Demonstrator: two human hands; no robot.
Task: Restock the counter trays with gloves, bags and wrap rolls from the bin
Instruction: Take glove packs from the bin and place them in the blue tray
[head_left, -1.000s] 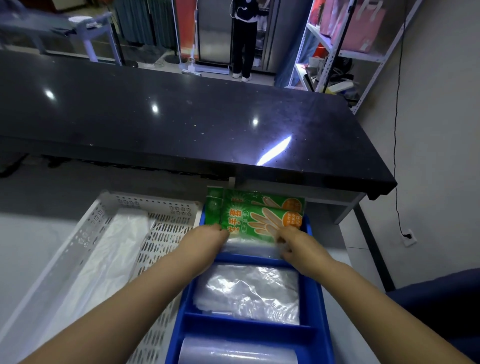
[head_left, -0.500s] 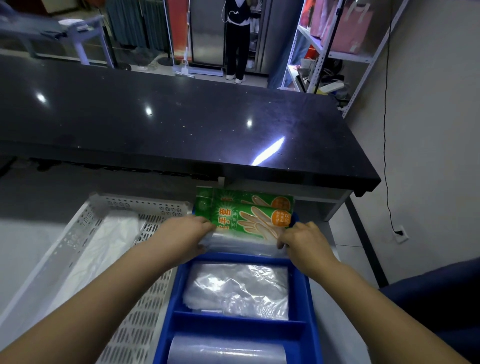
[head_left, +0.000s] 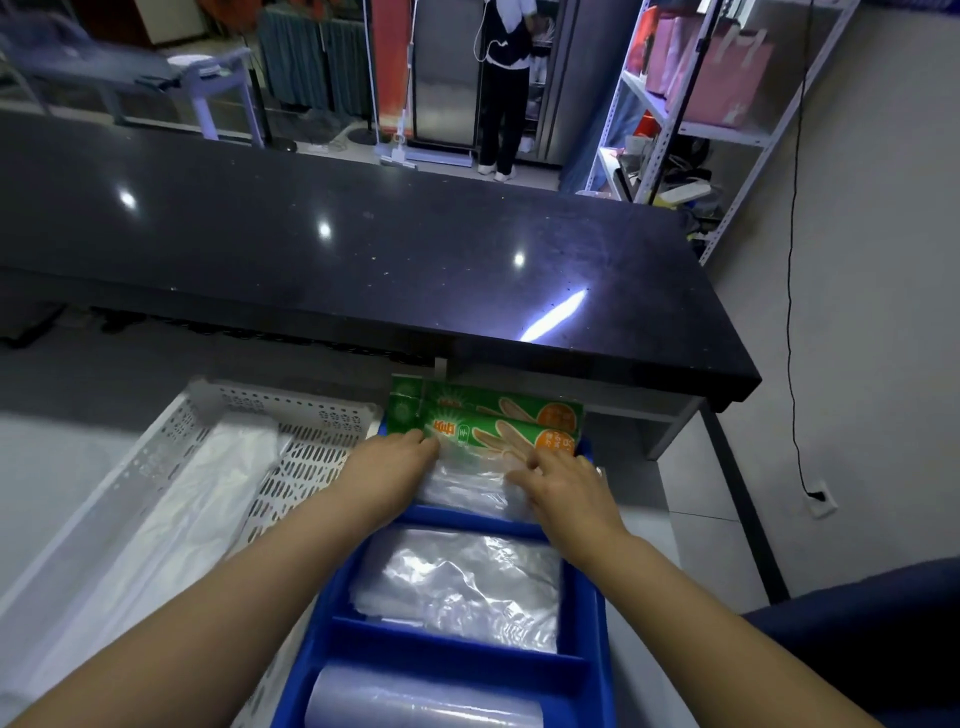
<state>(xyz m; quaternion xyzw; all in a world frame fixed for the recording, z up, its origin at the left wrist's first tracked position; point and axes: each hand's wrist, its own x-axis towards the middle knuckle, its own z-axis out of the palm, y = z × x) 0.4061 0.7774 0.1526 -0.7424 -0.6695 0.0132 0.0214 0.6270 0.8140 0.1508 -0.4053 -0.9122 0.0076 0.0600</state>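
Note:
A blue divided tray lies in front of me. Green glove packs stand in its far compartment, with their clear lower part toward me. My left hand touches the front pack's left end. My right hand presses on its right side with spread fingers. Clear plastic bags fill the middle compartment. A wrap roll lies in the nearest one.
A white perforated bin holding a white plastic bag sits left of the tray. The black countertop overhangs just beyond the tray. A person stands far behind by a metal cabinet; a shelf rack is at the right.
The front glove pack has sunk lower into the far compartment. My right hand went from curled at the pack's right edge to spread fingers on it. The view shifted slightly.

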